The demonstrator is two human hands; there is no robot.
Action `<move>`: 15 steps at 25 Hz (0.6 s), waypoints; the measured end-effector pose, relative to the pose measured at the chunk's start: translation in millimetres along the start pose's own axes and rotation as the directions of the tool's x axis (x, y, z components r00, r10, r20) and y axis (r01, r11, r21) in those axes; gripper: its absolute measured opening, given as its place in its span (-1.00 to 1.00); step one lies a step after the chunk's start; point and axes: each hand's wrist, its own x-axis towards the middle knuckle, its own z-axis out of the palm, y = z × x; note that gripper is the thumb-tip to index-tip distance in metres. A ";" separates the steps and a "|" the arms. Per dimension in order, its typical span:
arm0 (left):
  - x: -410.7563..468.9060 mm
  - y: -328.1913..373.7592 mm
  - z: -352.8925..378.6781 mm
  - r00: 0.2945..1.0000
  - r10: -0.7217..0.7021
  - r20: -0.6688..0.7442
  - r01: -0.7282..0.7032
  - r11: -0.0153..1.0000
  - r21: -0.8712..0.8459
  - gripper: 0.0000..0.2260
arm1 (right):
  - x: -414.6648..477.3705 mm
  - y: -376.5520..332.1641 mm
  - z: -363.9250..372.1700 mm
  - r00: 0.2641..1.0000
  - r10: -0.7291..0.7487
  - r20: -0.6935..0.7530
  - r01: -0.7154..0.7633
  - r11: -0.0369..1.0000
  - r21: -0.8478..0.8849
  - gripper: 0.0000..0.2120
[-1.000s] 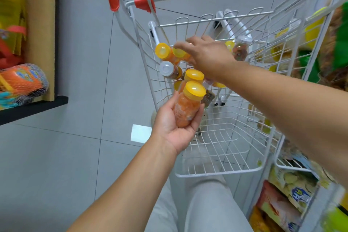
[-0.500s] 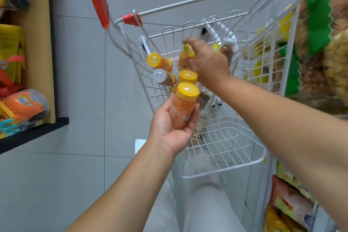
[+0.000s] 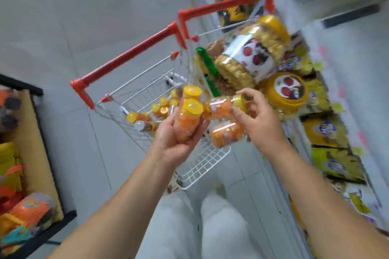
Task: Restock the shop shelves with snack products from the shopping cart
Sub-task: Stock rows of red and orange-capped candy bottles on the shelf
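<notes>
Grey tiled floor [image 3: 69, 27] fills the aisle, pale and glossy, with a light reflected near the top. On the right runs the shop shelf [image 3: 370, 82], packed with yellow snack bags [image 3: 324, 132], all badly smeared by camera motion. On the left stands a second shelf unit [image 3: 40, 145] with a tan back panel and black edging, carrying orange and yellow packs that are blurred as well. Between the two, the white wire shopping cart [image 3: 208, 160] sits on the floor, tilted in the view, with its red handle bar [image 3: 130, 57] on the far side. Pale trousers [image 3: 174, 229] show at the bottom, just this side of the cart.

On the right shelf a big clear biscuit jar [image 3: 248, 57] lies tilted, and a round yellow-lidded tub [image 3: 288, 90] sits just beside it.

Now the hands, both over the cart. The left hand [image 3: 176, 143], palm up, grips an orange snack jar [image 3: 185, 126] upright, yellow lid on top. A second yellow lid [image 3: 192, 90] shows right behind it; whether the same hand holds it, I cannot tell. The right hand [image 3: 261, 122] curls round a jar lying sideways [image 3: 221, 108], its lid towards the fingers. A further orange jar [image 3: 227, 134] sits just beneath, against that hand.

Down in the basket, several small yellow-capped jars [image 3: 147, 116] lie in a cluster by the far wall.
</notes>
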 end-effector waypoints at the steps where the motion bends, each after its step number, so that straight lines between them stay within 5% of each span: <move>1: -10.6 -11.9 16.1 0.999 -0.014 0.035 0.012 0.999 0.052 -0.74 | -18.3 -9.1 -17.4 0.999 0.003 -0.038 -0.002 0.999 0.036 -0.71; 6: -73.5 -100.8 88.0 0.975 -0.148 0.168 0.084 0.938 0.337 -0.63 | -117.3 -37.3 -122.3 0.971 0.018 -0.237 0.010 0.993 0.114 -0.67; 9: -105.6 -176.8 120.4 0.953 -0.194 0.234 0.059 0.873 0.484 -0.73 | -183.5 -39.1 -188.7 0.941 -0.005 -0.339 0.042 0.994 0.104 -0.67; 15: -151.1 -352.8 160.4 0.879 -0.343 0.333 0.090 0.803 0.590 -0.76 | -311.1 -10.4 -321.8 0.787 0.056 -0.615 0.010 0.995 0.102 -0.73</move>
